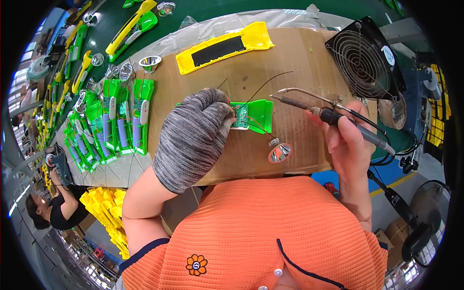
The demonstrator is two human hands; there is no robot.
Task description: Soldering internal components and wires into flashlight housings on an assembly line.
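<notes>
My left hand (195,137), in a grey striped knit glove, is closed over the left part of a green flashlight housing (261,115) on the cardboard. Its fingertips press at the edge of a small green circuit board (239,117); the rest of the housing is hidden under the hand. A thin black wire (264,85) rises from there. Red and green leads join the board to a shiny reflector (280,152) lying nearer to me. In my bare right hand (351,137) is a soldering iron (333,116), its tip pointing left, apart from the board.
A yellow housing half (224,47) with a black strip lies at the back of the cardboard (299,53). Several wired green housings (123,116) stand in a row at left. A black fan (362,60) is at back right. Yellow parts (104,208) pile at lower left; a person (60,205) sits beyond.
</notes>
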